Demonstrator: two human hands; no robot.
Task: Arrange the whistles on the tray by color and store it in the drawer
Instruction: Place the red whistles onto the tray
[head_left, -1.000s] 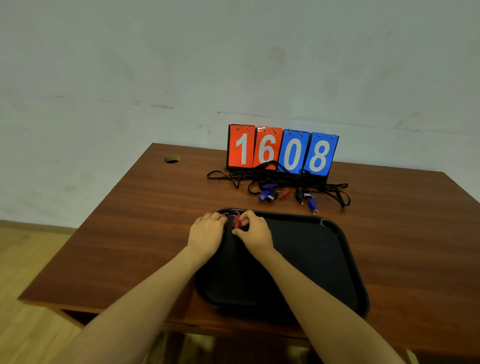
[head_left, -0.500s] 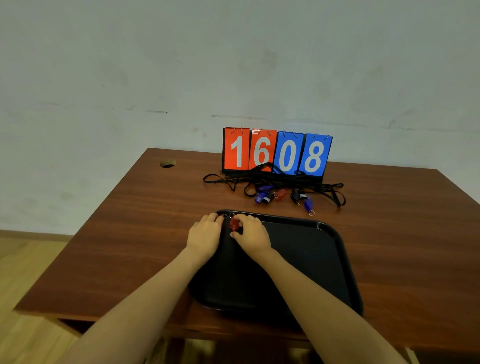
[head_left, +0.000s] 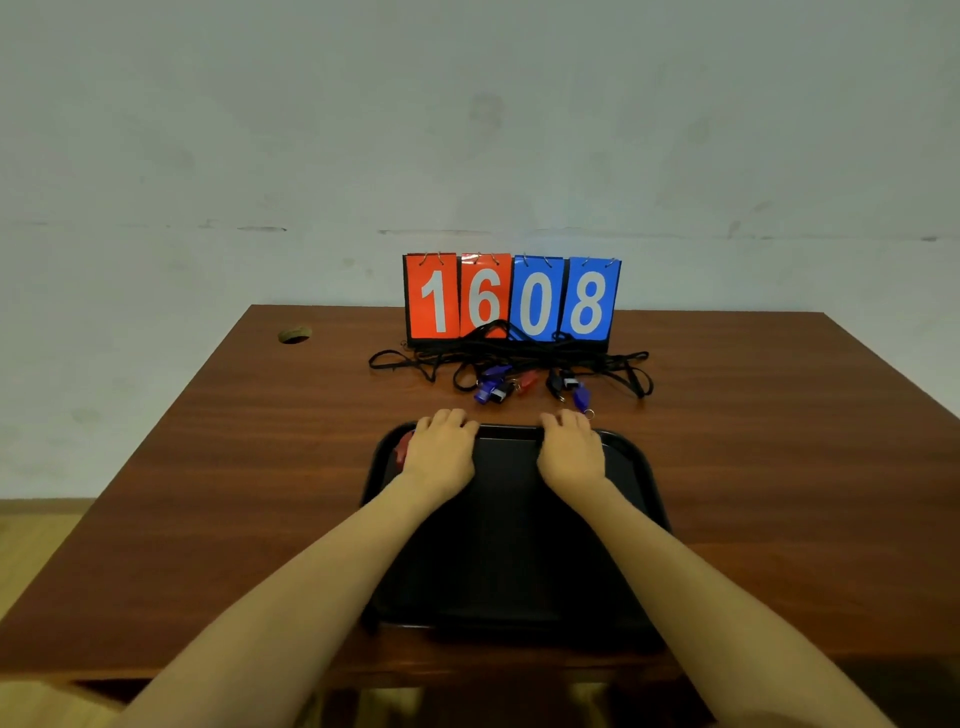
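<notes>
Hands: my left (head_left: 441, 452) and right (head_left: 571, 449), both palm-down on the tray's (head_left: 509, 545) far rim, fingers relaxed, gripping nothing. Red whistle (head_left: 402, 451) in the tray, just beside my left hand's outer edge. Blue whistles (head_left: 488, 388) and cords (head_left: 631, 371) lie just beyond my fingertips.
</notes>
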